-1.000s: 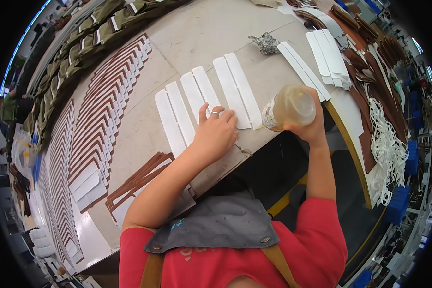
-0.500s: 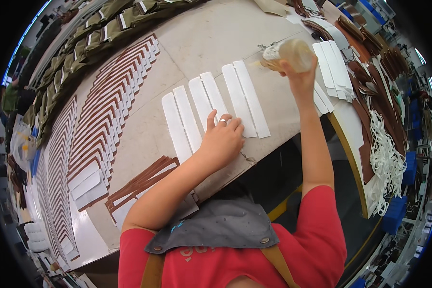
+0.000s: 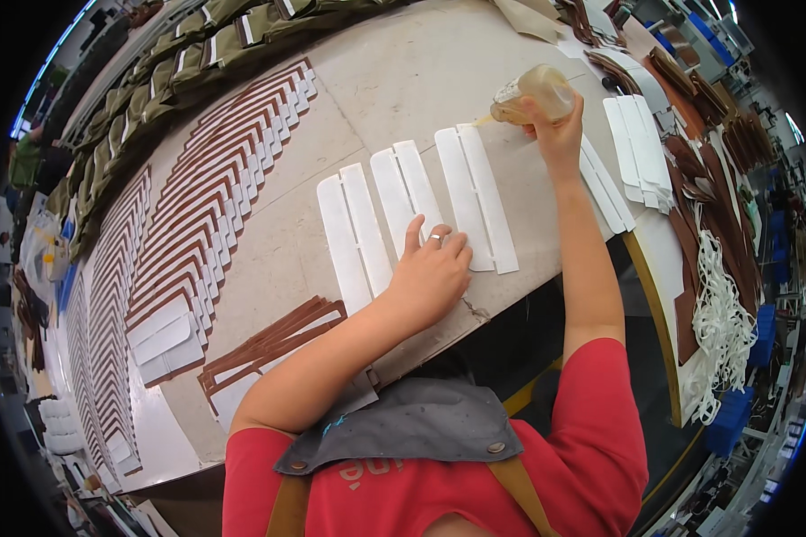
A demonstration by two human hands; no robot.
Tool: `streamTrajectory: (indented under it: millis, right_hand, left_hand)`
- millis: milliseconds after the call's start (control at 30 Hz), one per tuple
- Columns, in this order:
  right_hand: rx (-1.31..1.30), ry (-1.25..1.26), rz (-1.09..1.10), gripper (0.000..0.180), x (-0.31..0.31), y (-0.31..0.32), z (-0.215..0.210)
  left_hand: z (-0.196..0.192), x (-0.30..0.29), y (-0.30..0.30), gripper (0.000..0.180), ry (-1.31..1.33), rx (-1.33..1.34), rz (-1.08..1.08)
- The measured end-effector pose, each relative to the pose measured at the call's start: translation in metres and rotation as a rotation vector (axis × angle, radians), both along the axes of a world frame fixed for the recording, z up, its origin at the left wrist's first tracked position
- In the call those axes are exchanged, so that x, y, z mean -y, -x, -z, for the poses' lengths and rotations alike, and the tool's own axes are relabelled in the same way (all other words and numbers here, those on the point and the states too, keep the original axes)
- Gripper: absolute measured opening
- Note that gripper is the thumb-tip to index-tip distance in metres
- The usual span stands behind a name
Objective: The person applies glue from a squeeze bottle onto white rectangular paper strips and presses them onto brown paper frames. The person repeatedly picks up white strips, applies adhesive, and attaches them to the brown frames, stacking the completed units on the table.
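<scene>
Three pairs of long white strips lie side by side on the table: a left pair (image 3: 338, 224), a middle pair (image 3: 394, 174) and a right pair (image 3: 464, 179). My left hand (image 3: 428, 282) lies with fingers spread over the lower end of the middle pair; a ring is on one finger. Wrapped around a translucent squeeze bottle (image 3: 551, 89), my right hand (image 3: 560, 134) holds it tilted, with yellowish liquid inside. Its thin nozzle points left, at the top end of the right pair; whether it touches is too small to tell.
Overlapping brown-and-white pieces (image 3: 215, 188) run in rows on the left, with a brown-edged stack (image 3: 273, 340) nearer me. Olive fabric pieces (image 3: 188, 67) line the far left. More white strips (image 3: 636, 148), brown pieces and tangled white cord (image 3: 721, 313) lie to the right.
The bottle has come slightly down and left, its nozzle now at the right pair's top end. My left hand stays on the strips; the whole view has shifted slightly.
</scene>
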State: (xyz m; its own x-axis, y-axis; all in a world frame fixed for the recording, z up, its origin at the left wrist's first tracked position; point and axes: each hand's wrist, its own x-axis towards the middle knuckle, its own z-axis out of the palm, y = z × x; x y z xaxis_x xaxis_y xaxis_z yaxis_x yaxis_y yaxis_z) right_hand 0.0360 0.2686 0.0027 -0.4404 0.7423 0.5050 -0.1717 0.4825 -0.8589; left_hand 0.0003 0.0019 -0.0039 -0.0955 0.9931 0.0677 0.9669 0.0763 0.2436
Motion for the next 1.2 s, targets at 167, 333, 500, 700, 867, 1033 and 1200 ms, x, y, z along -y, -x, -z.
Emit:
streamTrajectory:
  millis: [167,333,500,700,867,1033,1200]
  right_hand:
    - [-0.014,0.093,-0.007,0.054,0.002,-0.008,-0.002]
    - [0.018,0.144,0.043,0.047,0.011,-0.030,-0.007]
    - [0.037,0.182,0.009,0.046,0.019,-0.057,-0.004]
    - [0.070,0.184,0.002,0.042,0.041,-0.086,-0.008]
    - [0.075,0.200,-0.019,0.042,0.053,-0.111,-0.006]
    - [0.058,0.222,-0.008,0.041,0.066,-0.138,-0.004]
    - [-0.230,0.578,-0.108,0.044,0.067,-0.150,-0.019]
  left_hand:
    - [0.001,0.000,-0.001,0.028,-0.013,-0.030,-0.004]
    - [0.002,-0.001,-0.001,0.028,-0.011,-0.051,0.001]
    - [0.000,-0.002,-0.003,0.029,0.005,-0.078,-0.004]
    - [0.002,-0.002,-0.003,0.030,0.003,-0.093,-0.004]
    - [0.001,-0.003,-0.003,0.028,0.011,-0.119,0.002]
    - [-0.003,-0.007,-0.001,0.026,0.021,-0.100,0.015]
    - [-0.003,-0.004,0.004,0.025,-0.046,0.030,-0.026]
